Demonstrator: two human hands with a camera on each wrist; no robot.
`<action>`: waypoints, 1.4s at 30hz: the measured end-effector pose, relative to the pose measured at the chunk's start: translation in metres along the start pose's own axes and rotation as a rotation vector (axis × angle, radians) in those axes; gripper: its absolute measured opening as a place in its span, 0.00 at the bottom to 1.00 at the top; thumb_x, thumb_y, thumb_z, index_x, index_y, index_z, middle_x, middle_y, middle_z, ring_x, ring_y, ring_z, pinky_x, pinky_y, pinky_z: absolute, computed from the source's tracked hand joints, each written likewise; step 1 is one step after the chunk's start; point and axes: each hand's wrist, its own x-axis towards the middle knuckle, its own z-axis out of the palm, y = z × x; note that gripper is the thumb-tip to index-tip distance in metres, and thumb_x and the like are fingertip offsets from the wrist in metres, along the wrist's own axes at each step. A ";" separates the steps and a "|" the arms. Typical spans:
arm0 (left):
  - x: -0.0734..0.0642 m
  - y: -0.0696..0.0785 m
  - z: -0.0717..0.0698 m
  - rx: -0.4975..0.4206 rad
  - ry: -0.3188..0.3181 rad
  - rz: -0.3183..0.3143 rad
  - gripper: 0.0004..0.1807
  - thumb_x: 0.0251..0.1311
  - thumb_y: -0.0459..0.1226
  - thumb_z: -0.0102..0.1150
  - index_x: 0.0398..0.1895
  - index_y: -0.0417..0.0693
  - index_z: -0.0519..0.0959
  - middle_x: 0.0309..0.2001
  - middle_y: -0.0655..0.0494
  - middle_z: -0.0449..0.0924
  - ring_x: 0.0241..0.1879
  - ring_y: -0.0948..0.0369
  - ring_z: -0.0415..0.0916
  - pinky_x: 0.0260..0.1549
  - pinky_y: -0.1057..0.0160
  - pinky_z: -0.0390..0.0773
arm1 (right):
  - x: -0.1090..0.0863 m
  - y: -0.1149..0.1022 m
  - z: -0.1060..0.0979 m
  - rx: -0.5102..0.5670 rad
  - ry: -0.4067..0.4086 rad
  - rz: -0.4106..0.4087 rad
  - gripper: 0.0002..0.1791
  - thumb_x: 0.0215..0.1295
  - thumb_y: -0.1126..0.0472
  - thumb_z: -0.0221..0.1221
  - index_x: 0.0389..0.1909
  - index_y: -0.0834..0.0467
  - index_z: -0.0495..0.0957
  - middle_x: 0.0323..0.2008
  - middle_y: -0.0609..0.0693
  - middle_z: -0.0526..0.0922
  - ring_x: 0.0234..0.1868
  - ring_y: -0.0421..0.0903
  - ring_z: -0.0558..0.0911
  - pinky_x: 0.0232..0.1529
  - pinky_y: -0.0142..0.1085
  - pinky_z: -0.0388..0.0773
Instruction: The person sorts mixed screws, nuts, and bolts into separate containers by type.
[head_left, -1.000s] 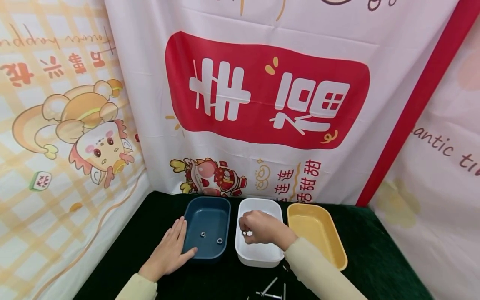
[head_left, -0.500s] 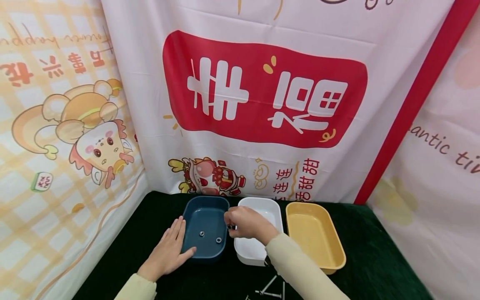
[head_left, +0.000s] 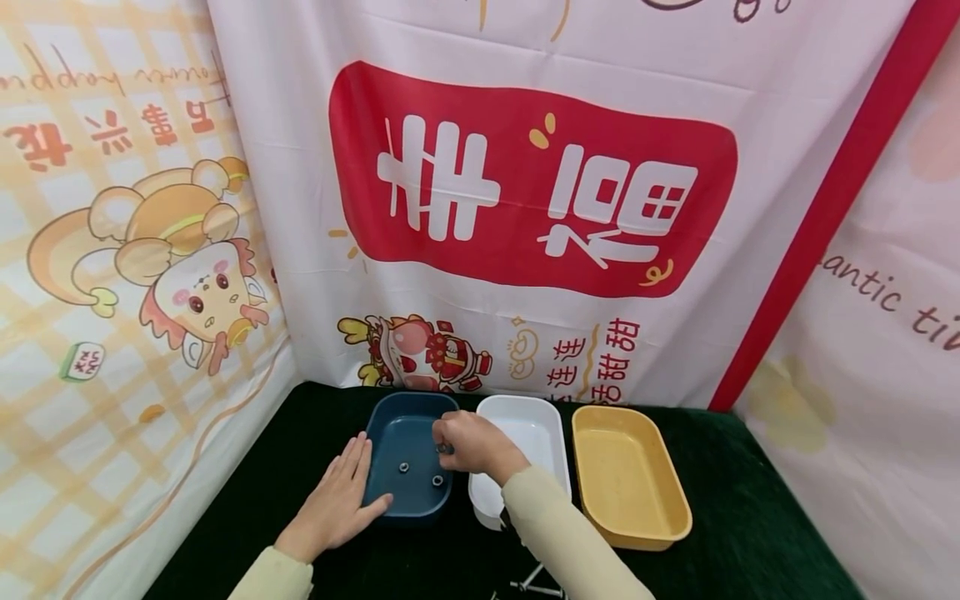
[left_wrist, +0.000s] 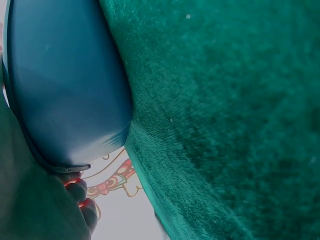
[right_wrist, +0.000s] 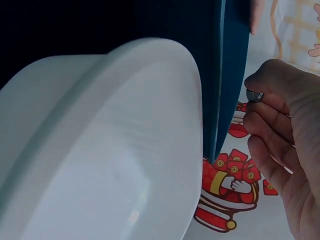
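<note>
The blue tray is noted with its long axis running fore-and-aft, the white tray standing just to its right. The blue tray's left side is met by the left hand, laid straight-fingered, while a small metal nut is pinched between thumb and fingertips by the right hand at the tray's right rim. The nut is judged to lie over that side, right of and beyond two loose nuts inside; no long axis is discerned, and its bore's direction cannot be confirmed.
</note>
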 end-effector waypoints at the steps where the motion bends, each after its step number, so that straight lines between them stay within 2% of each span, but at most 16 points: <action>1: 0.000 0.000 0.000 0.000 -0.001 0.000 0.57 0.71 0.66 0.53 0.85 0.34 0.47 0.86 0.36 0.40 0.86 0.38 0.40 0.81 0.32 0.50 | 0.001 0.000 0.001 0.000 0.003 0.008 0.06 0.66 0.58 0.70 0.42 0.51 0.86 0.37 0.43 0.82 0.32 0.35 0.76 0.36 0.24 0.78; 3: 0.000 0.000 0.000 0.000 -0.003 0.000 0.57 0.71 0.66 0.53 0.85 0.34 0.47 0.86 0.36 0.40 0.86 0.38 0.40 0.81 0.32 0.50 | 0.003 0.000 0.005 -0.005 0.020 0.021 0.06 0.67 0.58 0.70 0.43 0.51 0.86 0.38 0.44 0.83 0.34 0.35 0.77 0.37 0.24 0.80; 7: 0.000 0.000 0.000 -0.002 -0.010 -0.002 0.57 0.71 0.66 0.53 0.85 0.35 0.47 0.86 0.37 0.40 0.86 0.38 0.40 0.81 0.32 0.50 | 0.003 0.000 0.008 -0.008 0.068 0.057 0.14 0.71 0.54 0.68 0.54 0.52 0.86 0.47 0.46 0.86 0.42 0.37 0.83 0.48 0.27 0.85; 11: 0.000 0.000 0.000 -0.007 -0.005 0.001 0.57 0.71 0.66 0.53 0.85 0.34 0.47 0.86 0.36 0.40 0.86 0.38 0.39 0.81 0.31 0.50 | -0.002 0.002 0.003 0.006 0.090 0.068 0.20 0.72 0.53 0.67 0.62 0.54 0.84 0.54 0.48 0.86 0.51 0.40 0.85 0.55 0.31 0.85; 16: 0.000 0.000 -0.001 -0.001 0.013 0.007 0.57 0.71 0.65 0.54 0.85 0.33 0.47 0.86 0.36 0.40 0.85 0.37 0.40 0.80 0.31 0.50 | -0.013 0.008 -0.009 0.024 0.084 0.068 0.20 0.72 0.53 0.67 0.62 0.55 0.84 0.56 0.49 0.86 0.54 0.42 0.85 0.57 0.34 0.85; 27: 0.000 -0.001 0.002 -0.001 0.024 0.010 0.57 0.71 0.65 0.54 0.84 0.34 0.47 0.86 0.36 0.41 0.85 0.37 0.42 0.80 0.31 0.51 | -0.048 0.013 -0.043 -0.006 0.070 0.015 0.20 0.71 0.55 0.69 0.59 0.57 0.85 0.55 0.52 0.88 0.52 0.45 0.87 0.55 0.35 0.87; 35: -0.002 -0.001 0.001 0.002 0.011 0.006 0.57 0.71 0.66 0.53 0.85 0.34 0.47 0.86 0.36 0.40 0.85 0.37 0.41 0.80 0.31 0.51 | -0.083 0.007 -0.062 0.012 0.042 -0.038 0.19 0.69 0.56 0.70 0.57 0.57 0.86 0.52 0.52 0.89 0.51 0.45 0.88 0.55 0.36 0.87; 42: -0.002 0.002 -0.001 0.004 0.007 0.005 0.57 0.71 0.66 0.53 0.85 0.34 0.47 0.86 0.36 0.40 0.85 0.37 0.41 0.80 0.31 0.51 | -0.115 0.003 -0.067 0.030 -0.016 -0.025 0.20 0.68 0.54 0.71 0.57 0.57 0.86 0.52 0.50 0.90 0.51 0.44 0.89 0.55 0.34 0.87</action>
